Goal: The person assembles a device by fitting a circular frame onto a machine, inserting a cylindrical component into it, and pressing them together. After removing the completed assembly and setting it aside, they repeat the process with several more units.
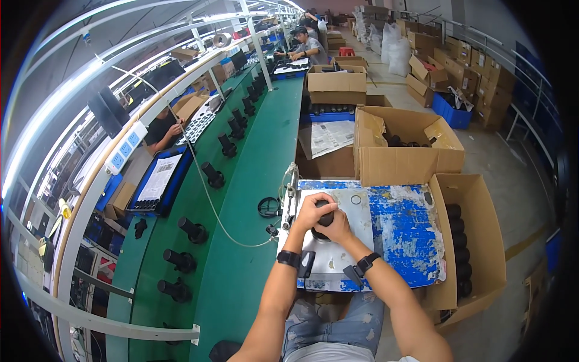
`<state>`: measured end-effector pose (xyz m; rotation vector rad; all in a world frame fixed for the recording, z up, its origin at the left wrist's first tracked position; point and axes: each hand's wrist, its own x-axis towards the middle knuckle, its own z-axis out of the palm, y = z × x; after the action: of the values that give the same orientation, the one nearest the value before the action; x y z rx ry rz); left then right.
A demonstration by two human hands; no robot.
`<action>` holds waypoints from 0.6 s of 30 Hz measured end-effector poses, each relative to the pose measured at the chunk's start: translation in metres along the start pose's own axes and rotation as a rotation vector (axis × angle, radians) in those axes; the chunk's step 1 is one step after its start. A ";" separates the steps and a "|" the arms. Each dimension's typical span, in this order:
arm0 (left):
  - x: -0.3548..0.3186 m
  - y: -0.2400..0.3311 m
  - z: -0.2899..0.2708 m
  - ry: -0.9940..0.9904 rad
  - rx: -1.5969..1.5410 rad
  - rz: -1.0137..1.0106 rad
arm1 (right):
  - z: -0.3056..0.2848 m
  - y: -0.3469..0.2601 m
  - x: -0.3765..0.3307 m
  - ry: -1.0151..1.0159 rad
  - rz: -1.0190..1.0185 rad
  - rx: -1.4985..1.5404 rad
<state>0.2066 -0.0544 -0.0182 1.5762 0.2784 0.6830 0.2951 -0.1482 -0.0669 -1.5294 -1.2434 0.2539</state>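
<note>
Both my hands are closed around a black cylindrical part that stands over a silver metal plate. My left hand wraps its far left side, fingers over the top. Against its near right side presses my right hand. A dark round base shows just below the part; whether they are joined is hidden by my hands. A thin ring lies on the plate beyond my right hand. Left of the plate stands a metal fixture with a thin hose.
The plate rests on a worn blue board. Cartons of black parts stand at the right and far right. Along the green bench runs a row of black parts. A black ring lies nearby. Another person sits further up.
</note>
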 end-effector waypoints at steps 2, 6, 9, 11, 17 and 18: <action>0.001 -0.004 0.003 -0.013 -0.037 -0.005 | -0.004 -0.003 0.001 0.008 0.025 -0.021; -0.005 -0.008 0.017 0.217 0.137 0.135 | -0.019 0.004 0.008 -0.138 0.016 0.031; 0.002 -0.004 -0.001 -0.037 -0.028 0.009 | -0.007 -0.005 0.002 -0.108 0.060 0.045; 0.002 -0.005 0.004 -0.017 -0.037 0.012 | -0.005 -0.002 -0.003 0.002 0.087 0.028; -0.003 -0.013 0.006 0.026 -0.031 0.017 | -0.012 0.012 0.004 -0.170 0.064 0.065; 0.004 -0.014 -0.005 -0.077 -0.104 -0.026 | -0.009 0.011 0.004 -0.216 0.100 0.060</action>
<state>0.2099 -0.0462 -0.0312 1.4936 0.2034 0.6057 0.3090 -0.1483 -0.0706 -1.5439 -1.3157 0.5289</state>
